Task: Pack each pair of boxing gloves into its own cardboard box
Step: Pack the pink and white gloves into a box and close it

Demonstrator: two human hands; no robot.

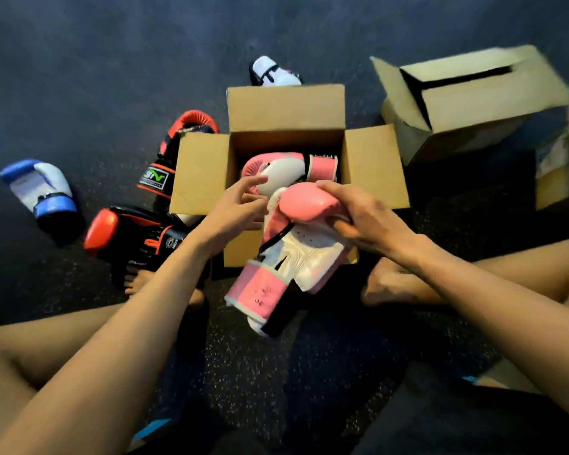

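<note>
Dark speckled floor (112, 60): a blue-and-white glove (38, 188) lies far left, well apart, and red-and-black gloves (125, 231) crowd the left flap of the open cardboard box (286, 110), flaps spread, with one pink glove (276, 169) lying inside and room left on its near side. My left hand (234, 208) is loosely open, fingertips at the white thumb of the second pink glove (296, 254); my right hand (362, 211) grips its padded end over the near rim, cuff hanging outside toward me. A second cardboard box (473, 103) sits well apart, right.
</note>
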